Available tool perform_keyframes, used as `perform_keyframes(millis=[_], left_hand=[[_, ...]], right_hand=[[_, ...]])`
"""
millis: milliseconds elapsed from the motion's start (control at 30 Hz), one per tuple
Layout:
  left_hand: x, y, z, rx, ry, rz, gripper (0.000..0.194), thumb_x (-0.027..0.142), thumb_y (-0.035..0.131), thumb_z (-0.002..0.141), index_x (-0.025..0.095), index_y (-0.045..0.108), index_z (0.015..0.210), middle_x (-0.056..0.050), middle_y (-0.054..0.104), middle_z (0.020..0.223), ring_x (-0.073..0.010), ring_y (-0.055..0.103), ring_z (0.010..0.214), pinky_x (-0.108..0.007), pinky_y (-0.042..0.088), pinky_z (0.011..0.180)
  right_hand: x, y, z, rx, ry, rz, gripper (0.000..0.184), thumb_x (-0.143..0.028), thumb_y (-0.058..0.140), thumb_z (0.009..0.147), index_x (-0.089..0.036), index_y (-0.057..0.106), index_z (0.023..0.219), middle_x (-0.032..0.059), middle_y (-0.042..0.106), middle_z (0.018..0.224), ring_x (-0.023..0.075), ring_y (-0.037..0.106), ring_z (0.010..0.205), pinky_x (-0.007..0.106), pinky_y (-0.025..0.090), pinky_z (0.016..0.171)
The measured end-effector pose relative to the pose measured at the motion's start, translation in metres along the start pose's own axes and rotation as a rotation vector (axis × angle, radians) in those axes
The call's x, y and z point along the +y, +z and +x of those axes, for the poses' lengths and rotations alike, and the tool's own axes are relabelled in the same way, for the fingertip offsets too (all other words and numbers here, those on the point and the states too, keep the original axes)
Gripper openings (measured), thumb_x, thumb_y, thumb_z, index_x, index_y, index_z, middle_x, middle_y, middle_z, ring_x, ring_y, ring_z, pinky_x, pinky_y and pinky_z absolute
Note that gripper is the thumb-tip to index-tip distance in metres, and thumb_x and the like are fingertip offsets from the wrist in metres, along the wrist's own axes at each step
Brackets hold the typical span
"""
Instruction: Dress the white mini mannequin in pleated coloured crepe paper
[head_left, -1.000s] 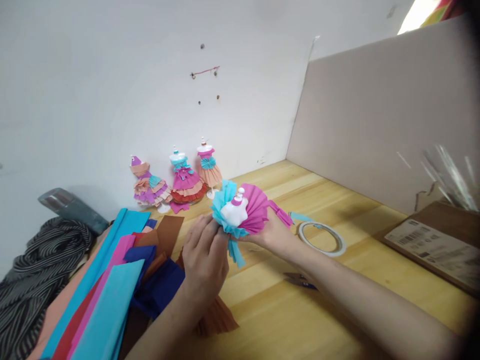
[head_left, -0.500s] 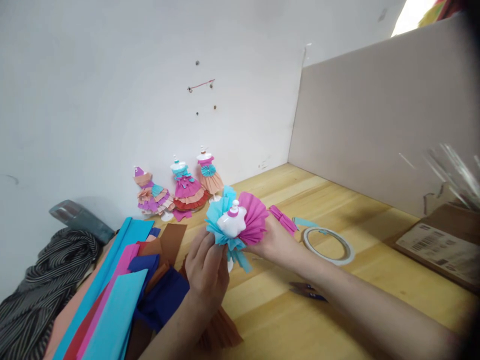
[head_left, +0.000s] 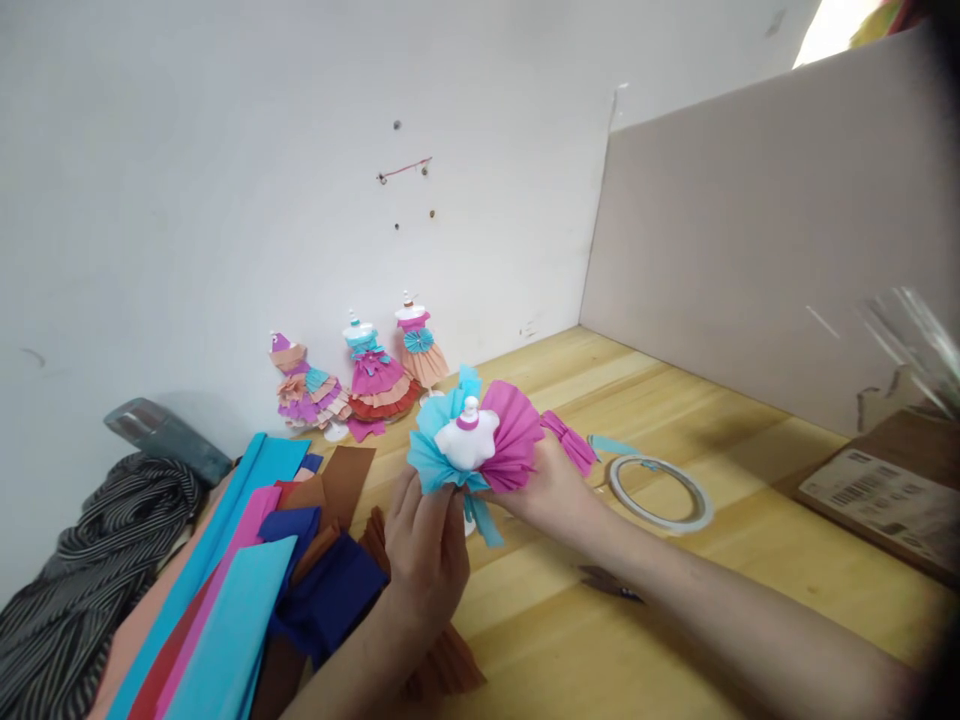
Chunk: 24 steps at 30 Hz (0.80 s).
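A small white dress form [head_left: 467, 443] with a magenta band round its neck stands between my hands. Pleated light-blue crepe paper [head_left: 433, 445] fans out on its left, and a pleated magenta crepe paper fan [head_left: 512, 437] spreads on its right. My left hand [head_left: 427, 550] is closed under the blue pleats at the front, its fingertips partly hidden. Behind the magenta fan, my right hand [head_left: 551, 485] is closed on the dressed form, with most of its fingers covered by paper. A narrow blue strip [head_left: 484, 522] hangs below, beside the partly visible white base.
Three dressed forms [head_left: 375, 375] stand by the wall. Folded crepe paper [head_left: 232, 600] and striped cloth [head_left: 112, 560] lie left. A tape roll [head_left: 701, 505], magenta pleated paper [head_left: 570, 442] and partly hidden scissors [head_left: 611, 582] lie right, near a labelled cardboard box [head_left: 885, 500].
My left hand has shifted slightly right beneath the blue pleats. The blue paper sits a little differently around the form, and the magenta fan has moved slightly right.
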<state>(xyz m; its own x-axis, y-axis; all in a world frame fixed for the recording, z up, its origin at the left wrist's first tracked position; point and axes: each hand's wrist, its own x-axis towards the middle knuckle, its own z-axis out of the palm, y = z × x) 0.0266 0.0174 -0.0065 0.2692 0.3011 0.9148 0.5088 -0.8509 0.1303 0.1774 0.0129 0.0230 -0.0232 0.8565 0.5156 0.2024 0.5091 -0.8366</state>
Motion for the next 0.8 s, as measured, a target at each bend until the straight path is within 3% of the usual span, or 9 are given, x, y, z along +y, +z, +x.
perform_keyframes(millis=[233,500,700,800], left_hand=[[-0.004,0.005,-0.008,0.075,-0.226,-0.218,0.013,0.009,0.059,0.082,0.019,0.063,0.088,-0.002,0.069,0.078,-0.0150,0.066,0.075,-0.025,0.053,0.071],[0.000,-0.001,-0.003,0.013,-0.557,-0.552,0.009,0.023,0.061,0.085,0.017,0.066,0.090,-0.005,0.068,0.085,-0.0161,0.065,0.080,-0.027,0.052,0.073],[0.004,0.001,0.005,-0.016,-0.803,-0.758,0.015,0.031,0.068,0.078,0.017,0.065,0.079,-0.002,0.065,0.077,-0.0145,0.062,0.073,-0.025,0.052,0.068],[0.005,0.003,0.008,0.004,-0.854,-0.856,0.017,0.031,0.071,0.073,0.017,0.062,0.076,-0.001,0.065,0.077,-0.0140,0.063,0.072,-0.024,0.052,0.065]], right_hand=[[0.007,0.001,0.001,0.047,0.128,-0.037,0.036,-0.041,0.079,0.059,-0.019,0.053,0.052,-0.0018,0.050,0.049,0.0167,0.052,0.056,0.026,0.043,0.052],[0.003,0.003,0.005,0.051,0.225,0.037,0.046,-0.044,0.079,0.055,-0.020,0.040,0.051,-0.0074,0.031,0.049,0.0065,0.028,0.047,0.022,0.025,0.043],[0.008,-0.001,0.009,-0.049,0.352,0.205,0.046,-0.039,0.083,0.049,-0.021,0.041,0.053,-0.0089,0.033,0.046,0.0073,0.034,0.043,0.023,0.030,0.044],[0.004,-0.004,0.011,-0.059,0.399,0.256,0.044,-0.037,0.084,0.047,-0.019,0.044,0.053,-0.0079,0.040,0.045,0.0077,0.038,0.043,0.023,0.030,0.044]])
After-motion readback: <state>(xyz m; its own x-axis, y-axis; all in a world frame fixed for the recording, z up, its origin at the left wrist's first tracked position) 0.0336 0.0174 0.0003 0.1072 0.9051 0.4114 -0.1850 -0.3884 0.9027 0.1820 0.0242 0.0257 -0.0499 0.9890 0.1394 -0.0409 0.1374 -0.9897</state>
